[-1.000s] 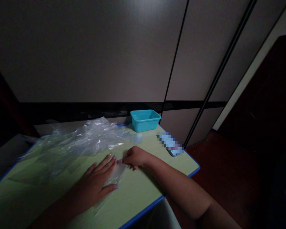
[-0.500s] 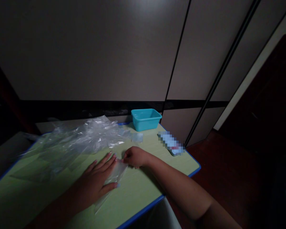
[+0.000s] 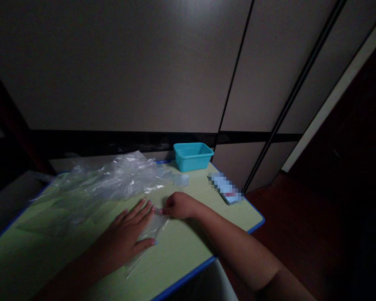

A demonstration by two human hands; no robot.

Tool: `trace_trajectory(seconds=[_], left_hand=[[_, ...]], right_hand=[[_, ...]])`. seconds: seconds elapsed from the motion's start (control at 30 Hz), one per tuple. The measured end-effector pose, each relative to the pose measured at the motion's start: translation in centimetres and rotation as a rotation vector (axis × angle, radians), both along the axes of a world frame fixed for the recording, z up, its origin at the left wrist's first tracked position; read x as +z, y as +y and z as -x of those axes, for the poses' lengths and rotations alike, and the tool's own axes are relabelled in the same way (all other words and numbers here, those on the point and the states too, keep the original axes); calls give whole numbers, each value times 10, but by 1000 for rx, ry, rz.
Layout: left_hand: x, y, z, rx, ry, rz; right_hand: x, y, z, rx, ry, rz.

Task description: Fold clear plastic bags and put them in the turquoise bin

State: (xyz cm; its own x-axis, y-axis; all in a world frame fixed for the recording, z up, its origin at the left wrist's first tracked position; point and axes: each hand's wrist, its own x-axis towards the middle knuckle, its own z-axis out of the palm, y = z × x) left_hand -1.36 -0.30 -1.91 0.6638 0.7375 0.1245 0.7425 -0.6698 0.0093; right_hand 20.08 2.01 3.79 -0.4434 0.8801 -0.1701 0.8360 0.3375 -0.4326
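A small clear plastic bag (image 3: 146,240) lies flat on the pale green table (image 3: 188,246). My left hand (image 3: 128,236) rests flat on top of it, fingers stretched out and spread. My right hand (image 3: 178,205) is curled just beyond the bag's far end, fingertips pinched on its top edge. The two hands nearly touch at that edge.
A heap of crumpled clear plastic bags (image 3: 109,179) covers the table's far left. A turquoise plastic tub (image 3: 192,156) stands at the far edge. A phone (image 3: 227,190) lies near the right corner. Grey wall panels rise behind; the floor drops off to the right.
Both hands stay on the small bag in nearly the same place. The view has shifted slightly; nothing else has moved.
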Motion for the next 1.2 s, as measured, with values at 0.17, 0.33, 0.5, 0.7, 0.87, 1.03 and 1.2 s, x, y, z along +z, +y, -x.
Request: trace_trajectory(seconds=[0.17, 0.33, 0.5, 0.7, 0.87, 1.03, 1.2], left_hand=[[-2, 3, 1, -22, -44, -52], [4, 1, -2, 16, -19, -4], [16, -5, -7, 44, 23, 104], [23, -10, -9, 102, 3, 149], [25, -13, -11, 124, -24, 169], [24, -13, -12, 123, -34, 152], [28, -10, -10, 39, -190, -8]], right_hand=[[-6, -1, 7, 13, -3, -79], [-8, -5, 14, -25, -43, -148], [-9, -9, 17, -55, -81, -201], [-10, -15, 21, -75, -138, -228], [-11, -20, 26, -127, -201, -264], [-14, -20, 27, -115, -234, -293], [-15, -16, 22, -114, -230, -280]])
